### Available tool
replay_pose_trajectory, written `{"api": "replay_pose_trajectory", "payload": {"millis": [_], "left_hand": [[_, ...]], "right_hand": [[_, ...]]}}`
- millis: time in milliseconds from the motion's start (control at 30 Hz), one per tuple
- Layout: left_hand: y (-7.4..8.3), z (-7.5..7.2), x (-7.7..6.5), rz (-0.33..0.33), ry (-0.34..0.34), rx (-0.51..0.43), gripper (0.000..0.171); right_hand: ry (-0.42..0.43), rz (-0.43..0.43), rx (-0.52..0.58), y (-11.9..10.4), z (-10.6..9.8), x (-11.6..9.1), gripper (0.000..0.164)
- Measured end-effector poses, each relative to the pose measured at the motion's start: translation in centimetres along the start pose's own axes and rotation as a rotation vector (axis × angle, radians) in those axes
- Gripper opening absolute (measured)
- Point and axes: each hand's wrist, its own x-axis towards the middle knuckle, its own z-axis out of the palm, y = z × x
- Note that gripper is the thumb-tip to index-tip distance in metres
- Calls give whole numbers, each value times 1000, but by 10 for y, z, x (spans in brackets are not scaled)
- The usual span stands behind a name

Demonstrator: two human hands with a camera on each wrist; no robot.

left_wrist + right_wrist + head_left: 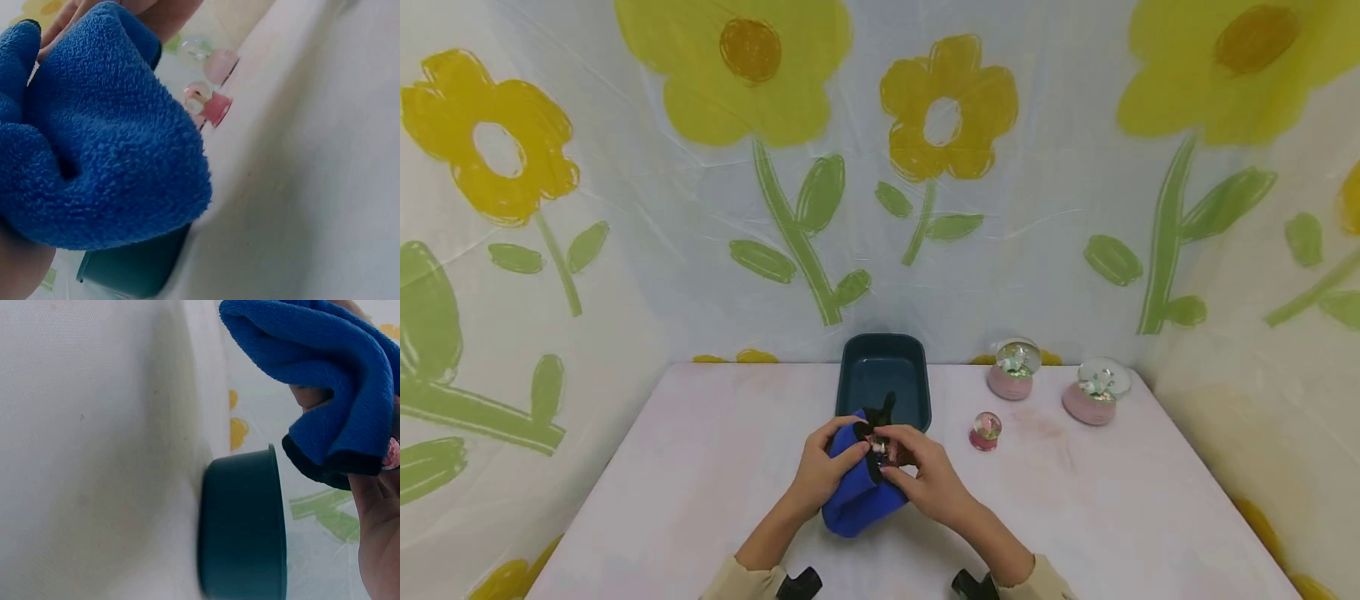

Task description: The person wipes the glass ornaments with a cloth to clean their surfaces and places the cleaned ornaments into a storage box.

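A blue terry cloth (861,504) with black edging is held up over the front of the table, bunched and folded. My left hand (818,468) grips it from the left, thumb on the black edge. From the right, my right hand (931,477) pinches a small pink-and-clear snow globe (882,451) against the cloth's edge. Fingers and cloth hide most of that globe; in the right wrist view only a pink bit (392,454) shows beside the black trim. Cloth covers most of the left hand in the left wrist view.
Just behind the hands stands a dark teal rectangular dish (883,375). To the right are a small snow globe (985,432) with a red-pink base and two larger ones, a nearer globe (1092,400) and a farther globe (1013,371). Flower-printed sheeting (1045,250) walls the table.
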Motion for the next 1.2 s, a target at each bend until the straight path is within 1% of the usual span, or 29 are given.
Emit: {"api": "replay_pose_trajectory", "payload": {"millis": [100,167,233,300,400,467,533,567,633,700,767,900,1000,1033,1067,1133,1200], "left_hand": [[3,0,3,-2,-22,29,31],[4,0,4,-4,-15,39,31],[4,-1,4,-14,0,20,31],[2,-2,4,-28,7,-16,31],[-1,-3,3,-47,3,-57,31],[-1,-3,2,-56,1,-67,31],[-1,-2,0,-45,6,-52,31],[-1,-1,0,-31,8,-42,31],[0,-1,1,-2,21,-22,30],[0,-2,2,23,38,-9,30],[1,-2,4,22,56,-16,28],[1,-2,3,-21,61,-33,28],[1,0,-1,-30,46,-17,29],[0,1,-2,-23,43,-11,29],[0,1,-2,-12,45,-3,29],[-1,1,0,15,54,-1,29],[-3,1,1,21,68,-3,30]], "right_hand": [[8,44,-26,-14,-5,5,41],[9,90,-36,-22,-7,9,39],[20,114,-33,-25,-7,10,43],[29,98,-18,-25,-5,11,48],[49,43,-1,-21,-2,10,50],[57,21,-1,-17,0,8,47],[72,46,-19,-6,2,4,42],[80,75,-23,-1,3,3,40],[89,132,-24,7,5,1,40],[89,156,-8,12,6,1,41],[90,125,15,4,5,5,46],[70,-7,32,-9,4,7,51],[73,-35,11,-13,4,5,48],[74,-29,1,-13,5,5,46],[78,-5,4,-12,4,5,45],[79,75,21,-11,3,7,44],[68,153,36,-10,2,10,43]]}}
